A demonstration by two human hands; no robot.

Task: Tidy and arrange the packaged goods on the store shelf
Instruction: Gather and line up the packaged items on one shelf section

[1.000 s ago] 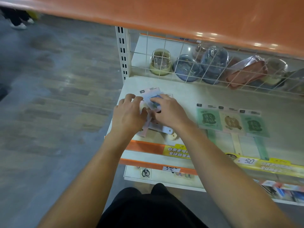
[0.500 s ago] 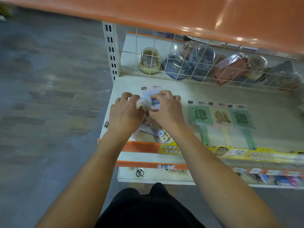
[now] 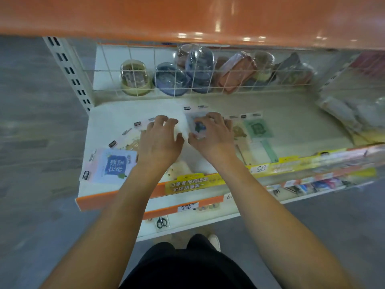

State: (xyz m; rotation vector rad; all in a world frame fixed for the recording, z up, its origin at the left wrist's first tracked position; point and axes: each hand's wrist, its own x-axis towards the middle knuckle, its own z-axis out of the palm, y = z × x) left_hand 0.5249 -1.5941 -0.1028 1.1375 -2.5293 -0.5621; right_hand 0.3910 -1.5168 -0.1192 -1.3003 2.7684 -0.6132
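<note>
Head view: on the shelf, the right hand pinches a blue-printed packet; the left hand rests spread on fanned packets. Best to square edges gently against the neighbouring row.

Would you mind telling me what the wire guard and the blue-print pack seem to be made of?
Wire guard: thin white-coated metal rods, judging by the welded grid. Blue-print pack: likely printed card in clear plastic film, flat with a slight sheen.
</note>
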